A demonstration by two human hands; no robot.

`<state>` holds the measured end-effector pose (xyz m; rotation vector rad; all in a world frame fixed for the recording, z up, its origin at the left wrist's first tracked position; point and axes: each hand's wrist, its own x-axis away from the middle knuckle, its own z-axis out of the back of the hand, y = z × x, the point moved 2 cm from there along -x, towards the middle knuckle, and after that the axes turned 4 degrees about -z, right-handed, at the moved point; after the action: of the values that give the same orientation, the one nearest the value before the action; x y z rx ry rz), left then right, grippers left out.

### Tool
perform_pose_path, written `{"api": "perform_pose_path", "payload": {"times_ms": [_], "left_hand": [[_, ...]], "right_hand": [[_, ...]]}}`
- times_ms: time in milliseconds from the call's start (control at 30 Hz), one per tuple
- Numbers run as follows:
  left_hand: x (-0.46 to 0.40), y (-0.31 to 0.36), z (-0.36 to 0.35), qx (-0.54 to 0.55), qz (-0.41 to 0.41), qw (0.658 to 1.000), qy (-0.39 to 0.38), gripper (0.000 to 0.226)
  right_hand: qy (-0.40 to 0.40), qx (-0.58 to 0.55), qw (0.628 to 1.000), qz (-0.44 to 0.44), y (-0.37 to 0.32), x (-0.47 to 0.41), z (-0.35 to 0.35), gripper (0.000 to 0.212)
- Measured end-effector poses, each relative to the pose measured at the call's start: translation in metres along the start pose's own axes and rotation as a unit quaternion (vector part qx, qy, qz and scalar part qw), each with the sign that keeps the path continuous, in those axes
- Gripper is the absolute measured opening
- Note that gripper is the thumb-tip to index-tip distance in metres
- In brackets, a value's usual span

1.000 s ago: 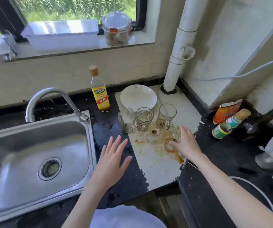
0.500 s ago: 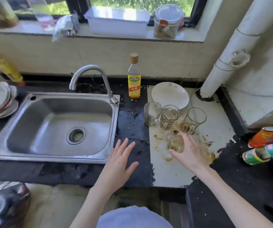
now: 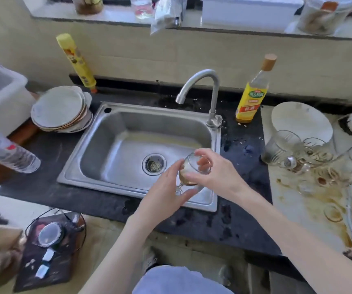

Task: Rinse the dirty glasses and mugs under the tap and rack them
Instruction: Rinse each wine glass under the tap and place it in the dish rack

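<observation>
— Glass (image 3: 194, 170) first: where was it?

— Over the near right part of the sink (image 3: 115, 126), held between both hands, tilted, with a brown film in its lower half. It sat nearer than the tap (image 3: 200, 81) spout and a little to the right of it, so not yet under it.

— And the grip?

— The right hand (image 3: 217, 172) was curled round the bowl, thumb at the rim and fingers visible through the glass. The left hand (image 3: 166, 187) cupped it from the near left side, fingers wrapped under the base. Both hands were closed on the one glass.

— Was water running?

— I saw no stream from the spout, and the basin looked dry. So I judged the step to be the very start of rinsing: first piece brought to the sink, nothing washed yet.

— What did the next move call for?

— Probably one hand had to let go and open the tap, though I could not make out its handle. Then the glass needed shifting far and left, mouth under the spout.

— The rest?

— Dirty glasses and mugs (image 3: 293, 149) stood clustered on the stained board (image 3: 287, 200) to the right, in front of a white plate (image 3: 298, 119). I could not pick out a rack for certain.
</observation>
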<state>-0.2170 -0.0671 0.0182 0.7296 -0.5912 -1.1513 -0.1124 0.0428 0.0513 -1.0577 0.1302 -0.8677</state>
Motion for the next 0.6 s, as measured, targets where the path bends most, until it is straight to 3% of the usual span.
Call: {"api": "perform_pose_path", "payload": {"times_ms": [200, 400, 500, 600], "left_hand": [[-0.034, -0.069, 0.040, 0.066, 0.020, 0.997, -0.020, 0.066], [-0.082, -0.116, 0.049, 0.057, 0.028, 0.997, -0.052, 0.068], [-0.108, -0.125, 0.041, 0.064, 0.043, 0.996, -0.042, 0.065], [-0.127, -0.127, 0.026, 0.088, 0.052, 0.994, -0.027, 0.063]], "right_hand": [[0.033, -0.045, 0.998, -0.028, -0.021, -0.052, -0.065, 0.060], [-0.004, -0.125, 0.991, -0.045, 0.001, -0.096, -0.071, 0.062], [0.095, -0.015, 0.995, -0.037, 0.034, -0.123, -0.050, 0.053], [0.225, 0.102, 0.968, -0.051, 0.066, -0.155, -0.018, 0.053]]}}
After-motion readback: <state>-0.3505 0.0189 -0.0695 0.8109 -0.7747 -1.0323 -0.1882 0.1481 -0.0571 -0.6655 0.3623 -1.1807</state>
